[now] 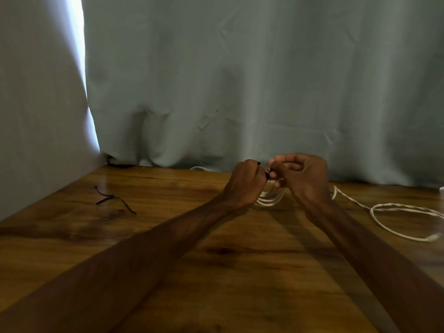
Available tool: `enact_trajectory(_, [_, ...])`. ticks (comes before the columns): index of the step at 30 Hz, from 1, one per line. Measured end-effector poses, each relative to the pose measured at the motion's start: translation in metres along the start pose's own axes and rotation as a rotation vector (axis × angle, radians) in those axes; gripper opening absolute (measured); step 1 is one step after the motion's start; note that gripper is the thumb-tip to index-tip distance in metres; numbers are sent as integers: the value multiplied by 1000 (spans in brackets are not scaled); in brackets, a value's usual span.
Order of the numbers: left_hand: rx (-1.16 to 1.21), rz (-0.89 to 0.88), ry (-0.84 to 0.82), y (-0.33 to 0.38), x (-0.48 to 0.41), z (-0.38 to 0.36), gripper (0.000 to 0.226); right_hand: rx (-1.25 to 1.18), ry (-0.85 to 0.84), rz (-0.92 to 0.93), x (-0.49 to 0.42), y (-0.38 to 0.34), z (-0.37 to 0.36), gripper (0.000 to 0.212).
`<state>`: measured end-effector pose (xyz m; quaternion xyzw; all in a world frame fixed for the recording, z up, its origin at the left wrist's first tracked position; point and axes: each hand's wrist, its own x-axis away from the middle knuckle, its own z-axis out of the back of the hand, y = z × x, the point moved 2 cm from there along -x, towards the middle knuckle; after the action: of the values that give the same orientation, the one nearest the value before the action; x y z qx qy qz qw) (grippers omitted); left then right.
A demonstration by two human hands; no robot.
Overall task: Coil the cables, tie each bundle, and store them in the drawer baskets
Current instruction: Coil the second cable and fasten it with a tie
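A coiled white cable bundle point(270, 197) lies on the wooden table point(216, 272), between my two hands near the far edge. My left hand point(245, 182) is curled and pinches one end of a dark tie point(266, 174) over the bundle. My right hand point(301, 174) is curled too and pinches the tie's other end with thumb and fingertips. Most of the coil is hidden behind my hands. A second white cable point(398, 213) lies loose on the table at the right, ending in a white plug point(433, 236).
Spare dark ties point(113, 199) lie on the table at the left. A grey-green curtain point(240, 80) hangs along the table's far edge, with a bright gap at the left. A pale wall point(36, 116) bounds the left side.
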<state>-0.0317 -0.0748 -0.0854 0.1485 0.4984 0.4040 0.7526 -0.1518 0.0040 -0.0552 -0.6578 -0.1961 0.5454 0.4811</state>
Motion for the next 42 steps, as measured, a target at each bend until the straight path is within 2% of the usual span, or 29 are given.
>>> enact_trajectory(4, [53, -42, 5, 5, 2, 2, 40, -67, -29, -60, -1, -3, 3, 14])
enact_trajectory(9, [-44, -184, -89, 5, -1, 3, 38, 69, -102, -14, -10, 1, 12, 8])
enact_trajectory(15, [-162, -310, -219, 0, -2, 6, 38, 183, -245, 6, -16, 5, 18, 14])
enact_trajectory(20, [-146, -352, -219, -2, -1, 6, 38, 192, -204, 13, -15, 5, 17, 6])
enact_trajectory(30, [-22, -307, -188, 2, -2, 8, 37, 243, -118, 59, -12, 6, 13, 4])
enact_trajectory(37, [7, -254, -227, 1, -4, 8, 38, 77, -143, -146, -11, 7, 16, 5])
enact_trajectory(42, [13, -158, -177, -3, -1, -1, 42, 72, -69, -223, -10, 10, 12, 21])
